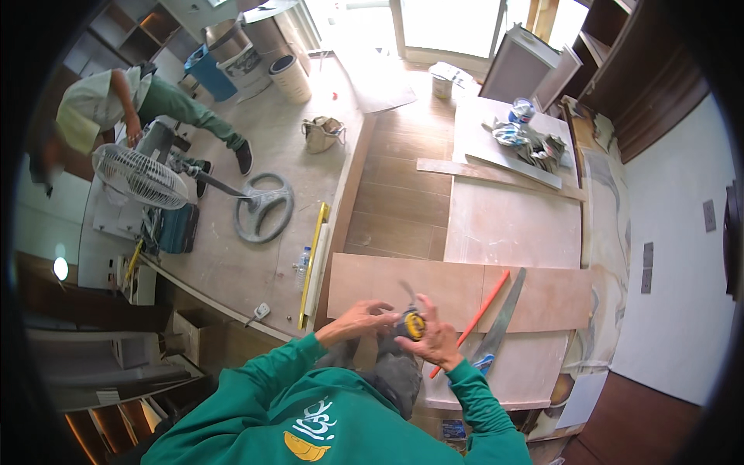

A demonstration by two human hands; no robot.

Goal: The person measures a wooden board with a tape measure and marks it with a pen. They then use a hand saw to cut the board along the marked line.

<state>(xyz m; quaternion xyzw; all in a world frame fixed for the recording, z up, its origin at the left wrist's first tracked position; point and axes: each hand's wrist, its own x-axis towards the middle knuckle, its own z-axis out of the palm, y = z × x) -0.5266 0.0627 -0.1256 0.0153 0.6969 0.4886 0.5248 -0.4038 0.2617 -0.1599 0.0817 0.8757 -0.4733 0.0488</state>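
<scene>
Tape measure (412, 326), black and yellow, sits in the grasp of the right hand (440, 344) at the near edge of the pinkish board (387, 280); the left hand (358, 319), fingers loosely apart, hovers at the board's near left corner, close to the tape measure; a handsaw (504, 311) and a red strip (480, 308) lie across the board's right part; a yellow bar (313, 267) lies left of the board.

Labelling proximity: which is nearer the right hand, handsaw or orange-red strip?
The orange-red strip: it passes just beside the right hand; the handsaw lies on the strip's far side, farther right.
</scene>
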